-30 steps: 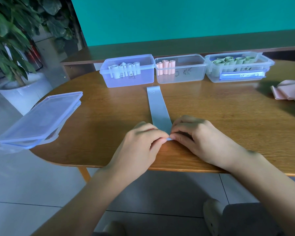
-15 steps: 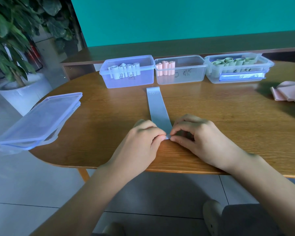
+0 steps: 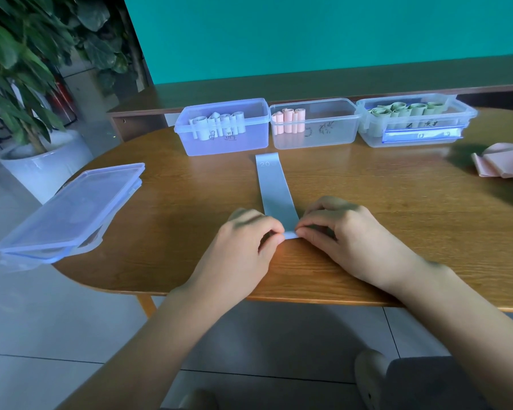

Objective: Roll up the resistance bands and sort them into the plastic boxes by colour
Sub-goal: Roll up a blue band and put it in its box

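The blue band (image 3: 274,187) lies flat on the table (image 3: 397,208), stretching from the hands toward the boxes, its near end turned into a small tight roll. It looks thin, light and limp, probably rubbery and springy, so the roll would likely unwind if let go; best held at the roll's two side edges. The left hand (image 3: 243,247) and right hand (image 3: 347,241) each pinch that rolled end with curled fingertips. Beyond stand the blue box (image 3: 225,143), pink box (image 3: 323,137) and green box (image 3: 412,134), each holding rolls.
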`<state>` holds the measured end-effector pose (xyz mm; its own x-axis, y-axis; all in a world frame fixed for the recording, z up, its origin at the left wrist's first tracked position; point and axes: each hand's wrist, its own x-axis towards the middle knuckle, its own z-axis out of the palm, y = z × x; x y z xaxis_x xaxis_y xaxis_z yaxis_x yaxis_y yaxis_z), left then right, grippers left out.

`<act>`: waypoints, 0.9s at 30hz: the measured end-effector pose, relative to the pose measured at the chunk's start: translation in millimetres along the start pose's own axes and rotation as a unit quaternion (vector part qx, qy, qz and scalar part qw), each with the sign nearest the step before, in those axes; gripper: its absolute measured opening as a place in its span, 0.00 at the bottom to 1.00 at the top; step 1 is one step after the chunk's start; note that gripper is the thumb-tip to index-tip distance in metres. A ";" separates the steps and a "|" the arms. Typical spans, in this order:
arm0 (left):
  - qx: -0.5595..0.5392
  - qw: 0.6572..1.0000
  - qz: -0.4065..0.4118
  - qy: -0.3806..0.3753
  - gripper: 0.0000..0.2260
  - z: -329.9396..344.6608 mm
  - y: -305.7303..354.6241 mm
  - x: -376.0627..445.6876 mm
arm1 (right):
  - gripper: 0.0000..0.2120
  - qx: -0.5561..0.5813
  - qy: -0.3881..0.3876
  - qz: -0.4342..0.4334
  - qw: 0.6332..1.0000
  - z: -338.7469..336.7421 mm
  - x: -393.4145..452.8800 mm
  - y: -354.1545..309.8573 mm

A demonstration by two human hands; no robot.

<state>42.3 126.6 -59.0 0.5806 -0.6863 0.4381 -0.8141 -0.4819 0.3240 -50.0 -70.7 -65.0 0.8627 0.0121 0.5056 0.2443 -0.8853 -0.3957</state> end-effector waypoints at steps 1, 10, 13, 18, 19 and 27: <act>-0.002 1.000 0.000 0.002 0.07 -0.1 -0.5 0.3 | 0.08 -0.007 0.007 -0.002 1.000 1.0 -1.2 -0.6; 0.009 0.999 0.010 0.043 0.07 4.6 -2.9 5.3 | 0.06 -0.014 0.004 -0.013 1.000 4.2 3.0 2.4; 0.007 0.998 0.026 0.059 0.06 4.4 -4.1 6.0 | 0.05 -0.016 0.002 -0.015 1.000 5.8 5.4 4.7; 0.000 0.999 0.031 0.036 0.06 4.5 -3.7 8.0 | 0.07 -0.012 0.002 -0.008 1.000 6.9 7.7 6.3; -0.002 0.999 0.027 0.032 0.06 5.2 -4.1 8.9 | 0.07 -0.015 0.008 -0.006 1.000 7.3 7.2 5.7; 0.001 1.000 0.018 0.026 0.10 7.5 -4.3 12.3 | 0.07 -0.011 0.019 0.001 1.000 8.5 7.0 4.9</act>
<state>52.8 116.1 -61.3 0.5505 -0.6743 0.4921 -0.8346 -0.4579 0.3062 -39.0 -71.0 -69.9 0.8451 -0.0073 0.5345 0.2326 -0.8953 -0.3800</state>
